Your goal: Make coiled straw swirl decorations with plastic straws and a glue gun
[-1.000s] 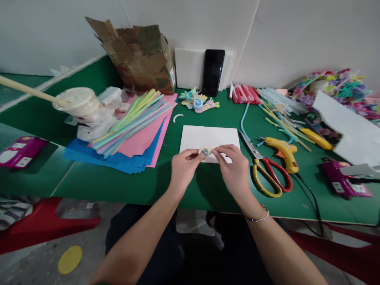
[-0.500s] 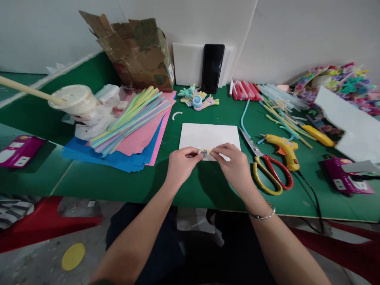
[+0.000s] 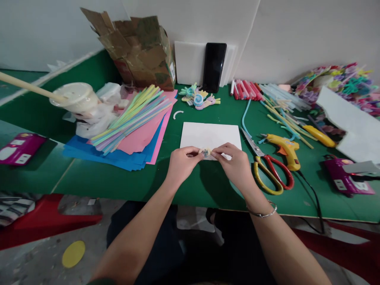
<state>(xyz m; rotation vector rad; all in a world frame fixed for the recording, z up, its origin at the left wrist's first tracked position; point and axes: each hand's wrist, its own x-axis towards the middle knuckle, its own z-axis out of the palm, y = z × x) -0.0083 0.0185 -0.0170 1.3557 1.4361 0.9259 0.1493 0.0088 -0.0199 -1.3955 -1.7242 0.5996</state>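
Between my two hands is a small pale round piece (image 3: 206, 152) with a greyish centre, pinched at its two sides. My left hand (image 3: 184, 161) grips its left edge between thumb and fingers, and my right hand (image 3: 233, 160) grips the right edge. Both are over the near edge of a white board (image 3: 210, 134) lying on the green table (image 3: 190, 186). Beyond the board lies a cluster of pastel pipe-cleaner shapes (image 3: 198, 99) with a blue spiral. A small white curved piece (image 3: 178, 114) rests left of it.
Scissors (image 3: 271, 170) and a yellow glue gun (image 3: 286, 150) lie at the right. Pastel pipe cleaners (image 3: 133, 118) rest on coloured sheets at the left, near a white tub (image 3: 74, 95). Behind stand a cardboard box (image 3: 142, 51) and a phone (image 3: 214, 67).
The view has shifted very slightly. Both hands keep their pinch on the small round piece, with hardly any movement.
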